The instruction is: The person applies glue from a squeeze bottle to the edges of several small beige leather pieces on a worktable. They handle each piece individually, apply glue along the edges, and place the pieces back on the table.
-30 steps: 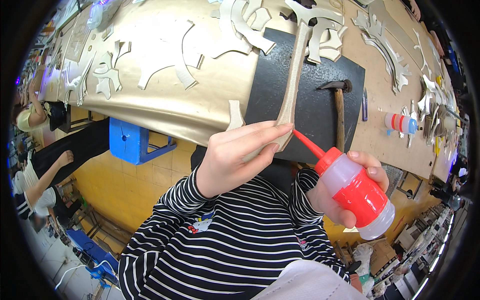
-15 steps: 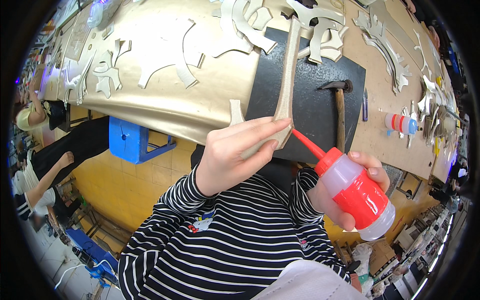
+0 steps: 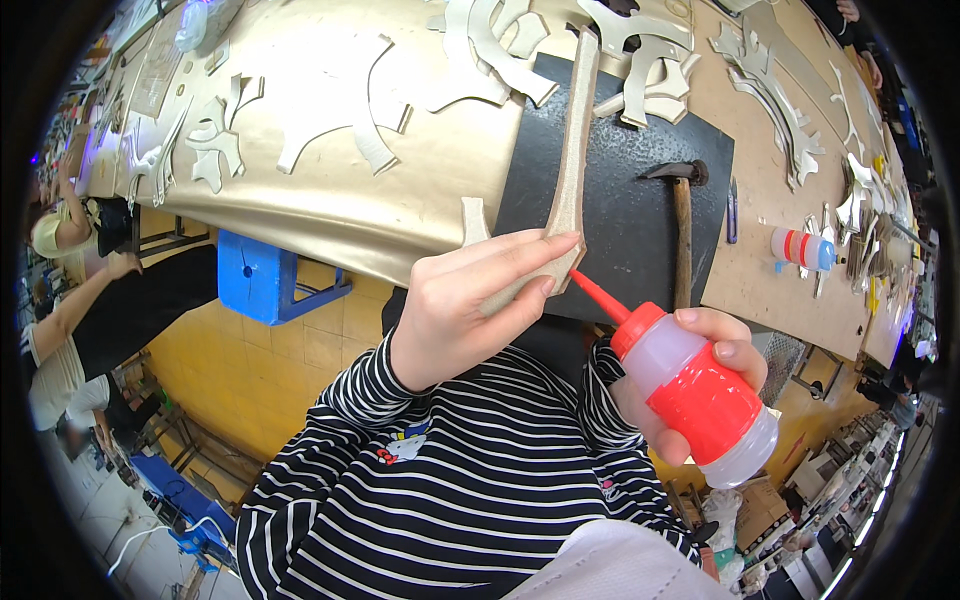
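Left hand (image 3: 465,310) pinching pale strip (image 3: 571,160), right hand (image 3: 636,405) wrapping squeeze bottle (image 3: 705,400), nozzle (image 3: 600,298) meeting edge, seemingly mid-job; other pale pieces (image 3: 378,145) lying loose.

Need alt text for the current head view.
A person's left hand holds a long beige piece while the right hand points a red-nozzled squeeze bottle at its near end; a hammer lies on a black mat beyond.

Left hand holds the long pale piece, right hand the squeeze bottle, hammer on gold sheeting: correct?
Wrong surface: the head view shows the hammer on the black mat. The left hand holds the long pale piece, the right hand the squeeze bottle.
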The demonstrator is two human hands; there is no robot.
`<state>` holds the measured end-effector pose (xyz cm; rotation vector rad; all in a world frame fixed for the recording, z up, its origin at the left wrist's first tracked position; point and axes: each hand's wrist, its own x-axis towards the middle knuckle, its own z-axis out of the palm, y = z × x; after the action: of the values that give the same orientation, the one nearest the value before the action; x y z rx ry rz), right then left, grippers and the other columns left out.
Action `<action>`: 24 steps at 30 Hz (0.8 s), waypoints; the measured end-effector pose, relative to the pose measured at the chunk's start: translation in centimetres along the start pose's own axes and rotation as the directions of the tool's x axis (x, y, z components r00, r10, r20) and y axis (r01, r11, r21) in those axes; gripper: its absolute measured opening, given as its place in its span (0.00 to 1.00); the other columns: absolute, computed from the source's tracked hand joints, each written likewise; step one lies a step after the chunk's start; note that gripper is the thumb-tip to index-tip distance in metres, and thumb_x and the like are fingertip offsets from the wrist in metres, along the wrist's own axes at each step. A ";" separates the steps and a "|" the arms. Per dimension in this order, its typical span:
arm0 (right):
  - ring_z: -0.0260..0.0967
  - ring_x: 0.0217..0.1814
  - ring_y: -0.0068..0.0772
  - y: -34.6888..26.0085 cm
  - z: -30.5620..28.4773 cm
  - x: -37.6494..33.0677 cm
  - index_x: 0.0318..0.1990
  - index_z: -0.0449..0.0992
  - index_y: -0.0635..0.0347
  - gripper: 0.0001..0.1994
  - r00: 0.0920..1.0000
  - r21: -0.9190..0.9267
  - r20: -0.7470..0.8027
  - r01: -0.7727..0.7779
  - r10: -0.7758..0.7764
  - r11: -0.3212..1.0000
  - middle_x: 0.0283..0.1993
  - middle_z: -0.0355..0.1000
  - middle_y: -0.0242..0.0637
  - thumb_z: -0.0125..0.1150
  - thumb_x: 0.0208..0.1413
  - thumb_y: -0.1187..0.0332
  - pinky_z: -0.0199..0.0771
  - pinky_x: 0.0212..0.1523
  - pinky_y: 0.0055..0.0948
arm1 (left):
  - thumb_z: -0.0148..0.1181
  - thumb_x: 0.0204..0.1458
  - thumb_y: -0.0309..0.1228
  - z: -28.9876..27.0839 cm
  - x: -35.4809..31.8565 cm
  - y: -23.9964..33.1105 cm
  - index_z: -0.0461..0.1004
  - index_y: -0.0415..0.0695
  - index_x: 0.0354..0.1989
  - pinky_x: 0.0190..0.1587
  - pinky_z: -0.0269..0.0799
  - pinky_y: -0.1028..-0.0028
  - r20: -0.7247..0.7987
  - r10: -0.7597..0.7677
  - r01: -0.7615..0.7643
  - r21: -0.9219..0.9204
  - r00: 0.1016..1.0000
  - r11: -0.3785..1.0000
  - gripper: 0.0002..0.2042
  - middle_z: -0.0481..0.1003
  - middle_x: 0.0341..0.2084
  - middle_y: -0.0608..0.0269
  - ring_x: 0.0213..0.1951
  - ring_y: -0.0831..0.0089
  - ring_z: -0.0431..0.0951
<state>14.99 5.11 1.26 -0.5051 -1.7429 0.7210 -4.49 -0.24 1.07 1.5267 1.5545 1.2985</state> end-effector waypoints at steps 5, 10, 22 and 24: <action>0.70 0.32 0.46 -0.2 0.0 -0.1 0.42 0.62 0.70 0.37 1.000 0.026 0.016 0.006 -0.007 1.000 0.42 0.64 0.46 0.52 0.49 0.35 0.69 0.27 0.29 | 0.60 0.43 0.18 0.0 0.0 -0.1 0.75 0.38 0.45 0.38 0.73 0.76 -0.005 0.006 -0.005 0.012 1.000 1.000 0.18 0.78 0.36 0.50 0.35 0.66 0.79; 0.70 0.32 0.46 -0.3 0.0 0.0 0.42 0.62 0.69 0.37 1.000 -0.013 -0.006 -0.022 0.022 1.000 0.43 0.64 0.47 0.52 0.49 0.35 0.69 0.26 0.29 | 0.60 0.43 0.18 0.0 0.0 -0.1 0.75 0.37 0.46 0.38 0.73 0.76 -0.007 0.002 -0.002 0.003 1.000 1.000 0.18 0.77 0.36 0.50 0.36 0.66 0.80; 0.70 0.33 0.48 -0.4 -0.1 0.1 0.45 0.62 0.67 0.35 0.996 0.107 0.073 -0.050 0.043 0.993 0.44 0.64 0.49 0.51 0.51 0.37 0.69 0.25 0.29 | 0.60 0.43 0.18 -0.1 0.0 0.0 0.75 0.37 0.46 0.39 0.73 0.76 -0.011 -0.012 0.012 -0.011 1.000 1.000 0.17 0.77 0.37 0.49 0.37 0.68 0.80; 0.70 0.32 0.49 -0.3 -0.2 0.1 0.45 0.61 0.67 0.35 0.998 0.088 0.063 -0.034 0.029 0.995 0.44 0.63 0.50 0.51 0.51 0.37 0.69 0.24 0.29 | 0.60 0.44 0.18 -0.1 0.0 0.0 0.75 0.37 0.46 0.39 0.73 0.76 -0.010 -0.026 0.025 -0.019 1.000 0.999 0.17 0.77 0.37 0.49 0.37 0.68 0.80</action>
<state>15.14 4.95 1.59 -0.4541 -1.7546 0.8409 -4.55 -0.25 1.12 1.4863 1.5588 1.3048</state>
